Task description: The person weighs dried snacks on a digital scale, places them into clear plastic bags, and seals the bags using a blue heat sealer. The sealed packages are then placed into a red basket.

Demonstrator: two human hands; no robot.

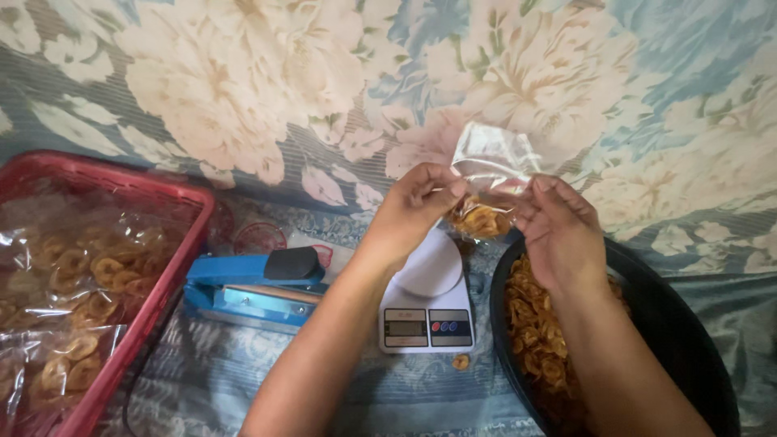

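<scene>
Where the floral cloth (243, 81) meets the left edge, a red basket (174, 267) holds sealed bags of chips (77, 279). Just right of it lies a blue heat sealer (251, 291), then a white kitchen scale (426, 311) with one loose chip (460, 362) in front. Above the scale, the left hand (413, 214) and right hand (558, 231) both pinch a clear plastic bag (490, 174) partly filled with chips. A black bowl (688, 324) of chips sits at the right.
</scene>
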